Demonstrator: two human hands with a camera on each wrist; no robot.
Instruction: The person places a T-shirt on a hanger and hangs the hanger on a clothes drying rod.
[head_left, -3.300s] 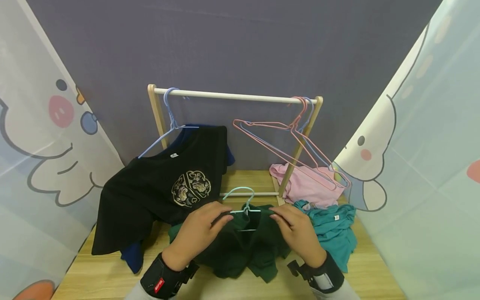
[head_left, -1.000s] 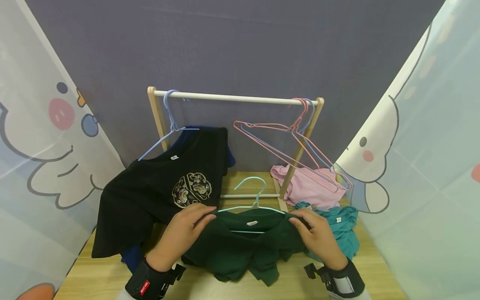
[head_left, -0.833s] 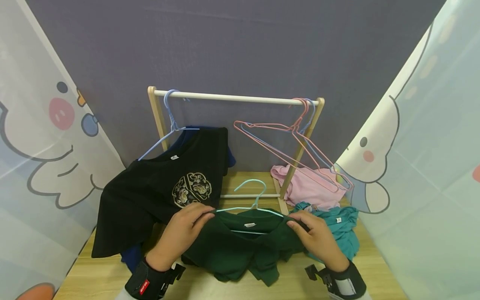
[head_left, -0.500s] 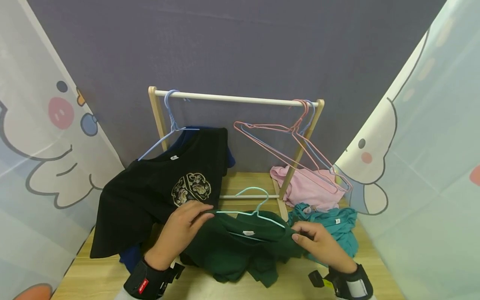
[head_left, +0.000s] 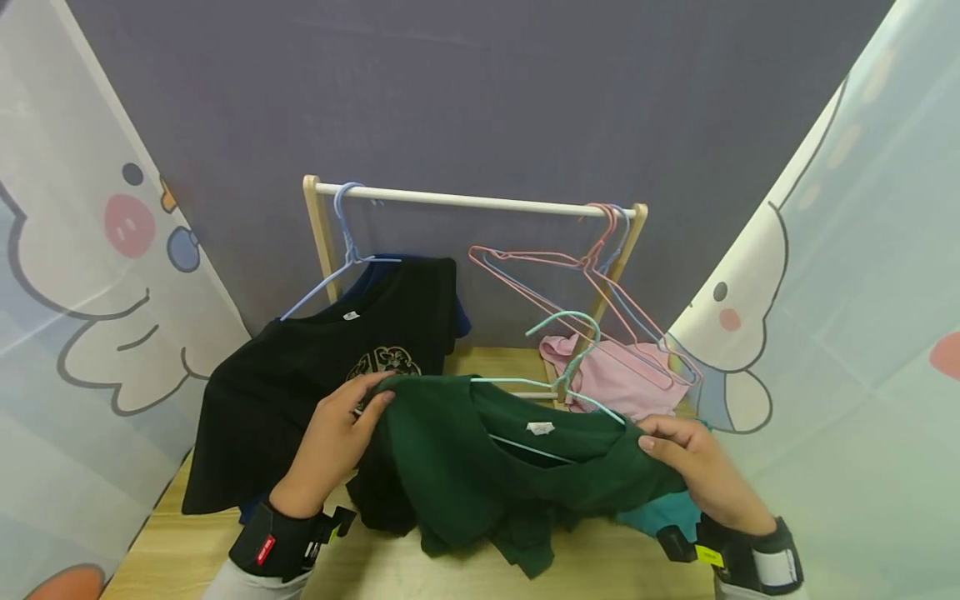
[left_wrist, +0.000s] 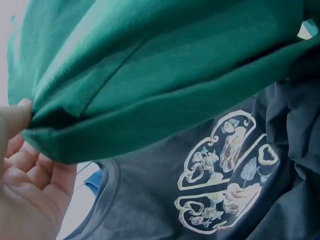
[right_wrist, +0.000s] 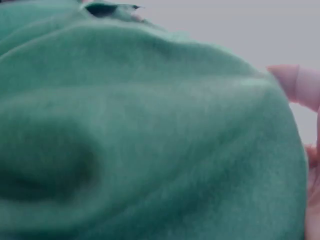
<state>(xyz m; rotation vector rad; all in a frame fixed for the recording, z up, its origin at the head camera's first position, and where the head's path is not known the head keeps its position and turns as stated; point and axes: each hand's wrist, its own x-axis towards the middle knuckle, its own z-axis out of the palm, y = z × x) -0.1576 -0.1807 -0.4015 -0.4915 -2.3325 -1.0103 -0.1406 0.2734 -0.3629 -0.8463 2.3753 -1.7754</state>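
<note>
A dark green shirt point(head_left: 450, 442) with a white neck label is held up in the head view, its hem low over the table. Inside its neckline sits a mint-green hanger point(head_left: 517, 381), hook pointing up and bar showing across the opening. My left hand point(head_left: 330, 442) pinches the shirt's left end. In the left wrist view, thumb and fingers grip the edge of the green sleeve point(left_wrist: 125, 125). On the other shoulder, near the hanger's right arm, my right hand point(head_left: 697, 471) pinches the cloth. Green fabric point(right_wrist: 150, 130) fills most of the right wrist view.
Behind stands a wooden rack with a white rail point(head_left: 480, 201). A black shirt point(head_left: 262, 417) hangs at its left on a blue hanger point(head_left: 318, 292), navy cloth behind. Pink hangers point(head_left: 600, 242) and a blue one hang right, above pink clothing point(head_left: 600, 371). Teal clothing point(head_left: 663, 517) is partly covered.
Both hands have moved apart and lifted the green shirt with its hanger up and rightward. My left hand has shifted from the shoulder outward to the sleeve. The shirt now covers more teal clothing.
</note>
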